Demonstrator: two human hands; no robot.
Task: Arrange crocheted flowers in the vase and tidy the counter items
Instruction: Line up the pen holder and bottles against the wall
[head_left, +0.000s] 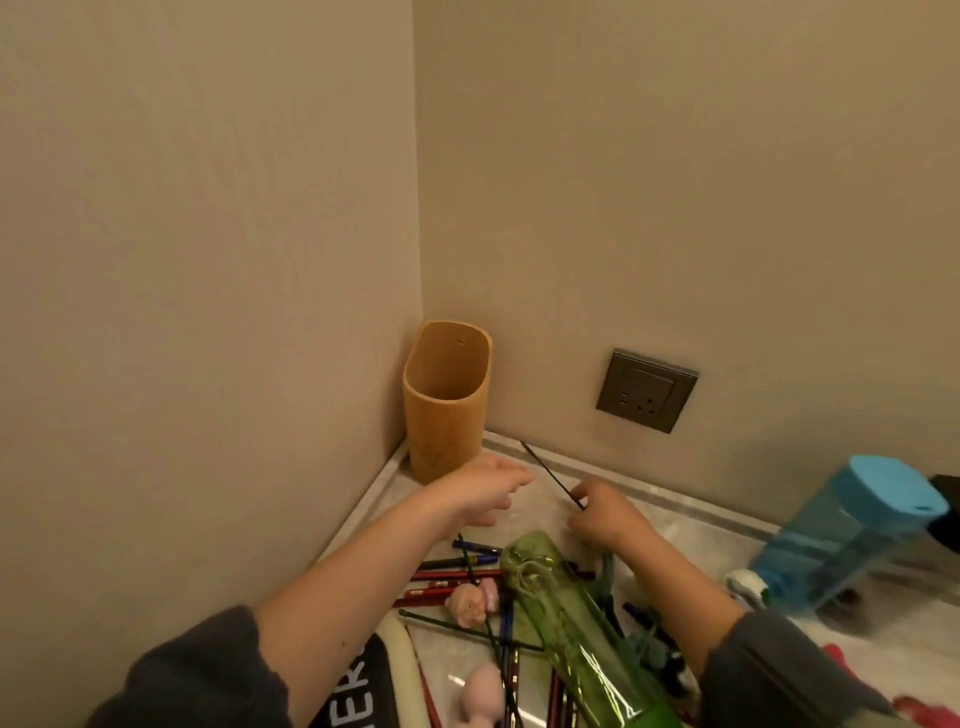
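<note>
A green glass vase (566, 613) lies on its side on the marble counter (670, 525), neck toward the wall. Around it lie pink crocheted flowers (470, 603) on dark wire stems, and several pens and pencils (457, 571). My right hand (605, 512) pinches a thin dark stem (550, 474) that points up and left toward the corner. My left hand (485, 491) hovers with relaxed fingers just in front of a wooden holder (444, 400) and holds nothing.
The wooden holder stands empty in the wall corner. A wall socket (647, 389) sits to its right. A blue lidded plastic container (852, 530) stands at the right, with red items (914, 706) near the bottom right edge.
</note>
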